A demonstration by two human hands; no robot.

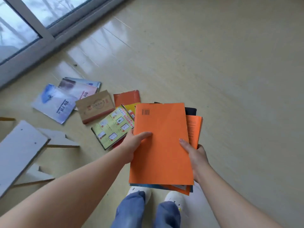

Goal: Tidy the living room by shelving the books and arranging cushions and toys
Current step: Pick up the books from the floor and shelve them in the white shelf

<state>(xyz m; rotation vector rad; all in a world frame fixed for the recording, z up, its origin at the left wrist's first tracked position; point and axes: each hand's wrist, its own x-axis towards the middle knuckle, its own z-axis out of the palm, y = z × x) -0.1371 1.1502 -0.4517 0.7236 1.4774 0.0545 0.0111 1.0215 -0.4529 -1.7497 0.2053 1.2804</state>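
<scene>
Being gripped by left hand (131, 145) and right hand (196, 156), stack of books (195, 127) topped by one orange book (161, 145), at least six loose books (96, 108) scattered on floor (230, 79), two white slippers (139, 191).

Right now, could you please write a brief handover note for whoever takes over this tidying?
Left hand grips the left edge of the orange-covered stack of books; right hand grips its right edge.
Loose paperback books lie scattered on the pale wooden floor, beside white flat boards.
Done: some books gathered. Left: collect the rest, shelve all; no cushions or toys in view.
</scene>
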